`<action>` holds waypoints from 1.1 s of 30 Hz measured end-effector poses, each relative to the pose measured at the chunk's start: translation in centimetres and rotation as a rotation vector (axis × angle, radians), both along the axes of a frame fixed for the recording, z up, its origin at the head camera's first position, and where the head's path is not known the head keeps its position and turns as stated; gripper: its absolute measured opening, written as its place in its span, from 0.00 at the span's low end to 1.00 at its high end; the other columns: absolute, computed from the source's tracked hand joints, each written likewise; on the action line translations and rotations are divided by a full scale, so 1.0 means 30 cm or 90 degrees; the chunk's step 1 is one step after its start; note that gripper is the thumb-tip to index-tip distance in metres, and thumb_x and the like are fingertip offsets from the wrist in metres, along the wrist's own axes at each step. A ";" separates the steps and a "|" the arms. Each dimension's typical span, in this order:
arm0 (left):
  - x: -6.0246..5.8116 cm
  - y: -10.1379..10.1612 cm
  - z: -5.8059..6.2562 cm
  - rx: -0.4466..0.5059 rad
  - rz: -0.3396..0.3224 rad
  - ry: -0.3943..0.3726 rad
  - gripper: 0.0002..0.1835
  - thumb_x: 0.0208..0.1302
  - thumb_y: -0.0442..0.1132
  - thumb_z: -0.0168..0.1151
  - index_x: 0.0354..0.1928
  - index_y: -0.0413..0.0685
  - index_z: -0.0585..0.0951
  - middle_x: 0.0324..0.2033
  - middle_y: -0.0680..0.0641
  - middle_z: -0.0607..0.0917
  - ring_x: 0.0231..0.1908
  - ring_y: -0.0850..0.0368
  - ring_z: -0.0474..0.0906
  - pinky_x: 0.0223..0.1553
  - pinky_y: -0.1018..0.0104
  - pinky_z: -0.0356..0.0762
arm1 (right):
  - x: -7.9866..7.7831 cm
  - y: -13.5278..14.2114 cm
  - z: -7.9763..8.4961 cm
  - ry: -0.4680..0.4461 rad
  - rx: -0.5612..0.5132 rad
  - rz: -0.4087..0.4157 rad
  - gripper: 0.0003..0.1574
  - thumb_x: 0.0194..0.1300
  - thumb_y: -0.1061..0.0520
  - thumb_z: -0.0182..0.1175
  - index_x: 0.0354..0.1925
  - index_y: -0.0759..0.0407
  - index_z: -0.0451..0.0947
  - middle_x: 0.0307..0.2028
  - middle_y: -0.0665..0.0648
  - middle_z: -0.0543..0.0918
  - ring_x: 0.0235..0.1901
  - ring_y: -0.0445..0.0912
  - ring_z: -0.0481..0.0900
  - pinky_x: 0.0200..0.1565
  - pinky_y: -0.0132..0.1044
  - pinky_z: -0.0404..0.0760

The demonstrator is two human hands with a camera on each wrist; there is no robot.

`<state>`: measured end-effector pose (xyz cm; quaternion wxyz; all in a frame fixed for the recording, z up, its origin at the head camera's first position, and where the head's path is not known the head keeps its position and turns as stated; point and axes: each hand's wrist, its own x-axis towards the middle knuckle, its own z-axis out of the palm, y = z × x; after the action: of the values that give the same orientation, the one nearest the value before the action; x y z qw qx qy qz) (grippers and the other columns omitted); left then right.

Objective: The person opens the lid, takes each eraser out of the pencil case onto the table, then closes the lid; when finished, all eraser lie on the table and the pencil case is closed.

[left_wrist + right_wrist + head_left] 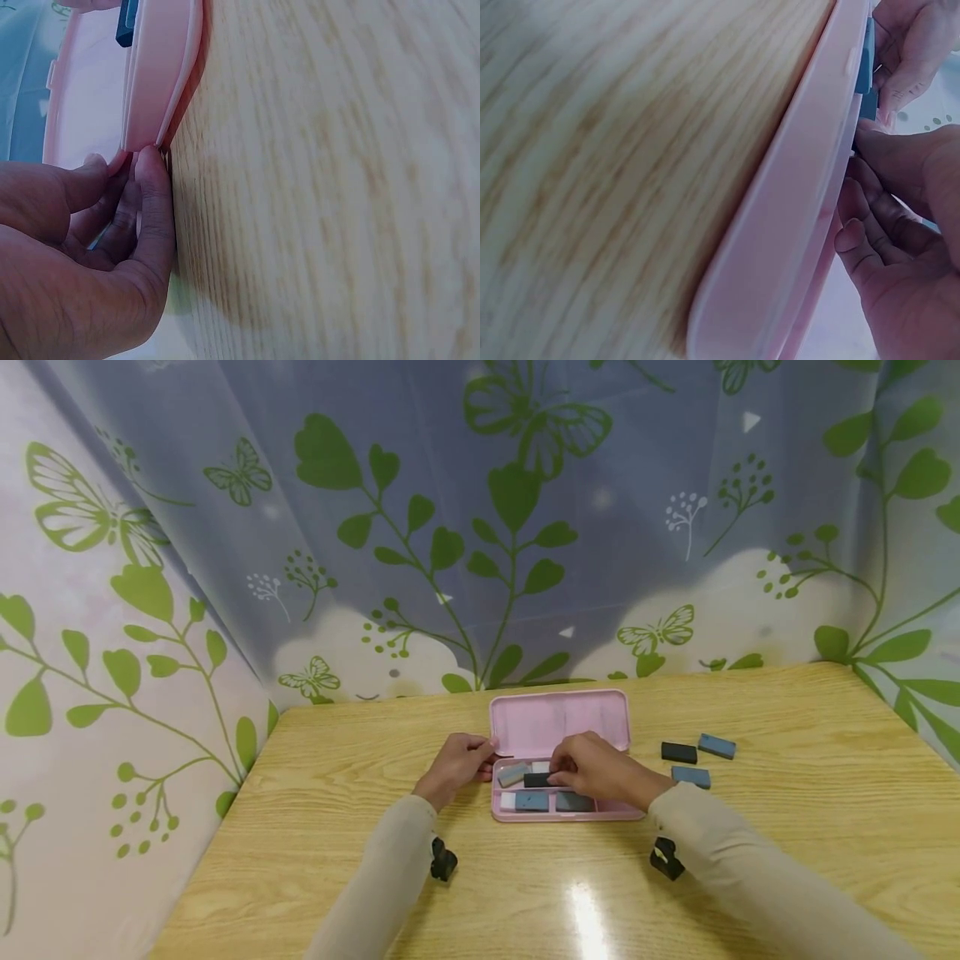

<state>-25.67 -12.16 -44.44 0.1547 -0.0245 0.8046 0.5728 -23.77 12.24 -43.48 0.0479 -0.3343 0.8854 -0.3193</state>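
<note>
A pink pencil-box-like case lies on the table with its lid tipped back. My left hand grips the case at its left hinge corner; in the left wrist view the thumb and fingers meet lid and tray there. Over the back compartment, my right hand pinches a small black block. Beside that block are a grey-blue block and a white one. The front compartments hold a blue block with a white end and a dark grey block. My right fingertips are partly hidden.
Right of the case, a black block and two blue blocks, one farther back and one nearer, lie loose on the wooden table. A leaf-and-butterfly curtain hangs behind the table's far edge.
</note>
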 end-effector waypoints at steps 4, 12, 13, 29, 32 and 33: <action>0.002 0.002 0.001 0.001 0.000 -0.001 0.16 0.78 0.40 0.55 0.48 0.33 0.84 0.34 0.45 0.83 0.30 0.59 0.77 0.36 0.70 0.84 | 0.004 0.002 0.000 -0.001 -0.009 -0.003 0.03 0.66 0.63 0.68 0.34 0.61 0.86 0.28 0.48 0.84 0.28 0.36 0.77 0.33 0.32 0.80; 0.009 -0.001 0.004 0.017 -0.007 0.008 0.16 0.78 0.39 0.55 0.47 0.31 0.84 0.31 0.46 0.83 0.28 0.61 0.77 0.33 0.71 0.83 | 0.013 0.019 0.014 -0.002 -0.035 -0.006 0.02 0.66 0.64 0.68 0.34 0.61 0.85 0.28 0.48 0.83 0.27 0.37 0.77 0.32 0.33 0.80; 0.010 -0.002 0.005 0.019 -0.008 0.008 0.16 0.78 0.39 0.55 0.47 0.31 0.84 0.31 0.46 0.83 0.27 0.61 0.77 0.32 0.71 0.83 | 0.015 0.022 0.019 -0.004 -0.037 -0.008 0.02 0.66 0.64 0.68 0.34 0.61 0.85 0.28 0.48 0.83 0.27 0.37 0.77 0.32 0.33 0.80; 0.009 0.001 0.010 0.001 -0.005 0.007 0.16 0.79 0.39 0.54 0.50 0.32 0.84 0.34 0.44 0.84 0.29 0.60 0.78 0.34 0.70 0.83 | 0.002 0.121 0.098 0.041 -0.048 -0.030 0.04 0.66 0.63 0.68 0.34 0.63 0.85 0.29 0.50 0.84 0.29 0.39 0.79 0.34 0.37 0.81; 0.009 0.000 0.007 0.004 -0.005 0.009 0.16 0.79 0.39 0.54 0.50 0.32 0.84 0.34 0.44 0.83 0.29 0.60 0.77 0.34 0.71 0.83 | 0.000 0.141 0.109 0.034 -0.044 -0.041 0.04 0.66 0.63 0.68 0.34 0.63 0.85 0.29 0.49 0.84 0.29 0.40 0.79 0.33 0.37 0.81; 0.009 0.000 0.007 0.004 -0.005 0.008 0.16 0.79 0.39 0.54 0.50 0.32 0.84 0.33 0.44 0.83 0.29 0.60 0.77 0.34 0.71 0.83 | 0.000 0.148 0.114 0.033 -0.042 -0.043 0.04 0.66 0.63 0.68 0.34 0.63 0.85 0.29 0.49 0.84 0.29 0.40 0.79 0.33 0.37 0.81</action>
<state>-25.39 -12.15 -44.23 0.1521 -0.0175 0.8037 0.5749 -23.78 16.67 -40.07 0.0030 -0.3140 0.8862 -0.3406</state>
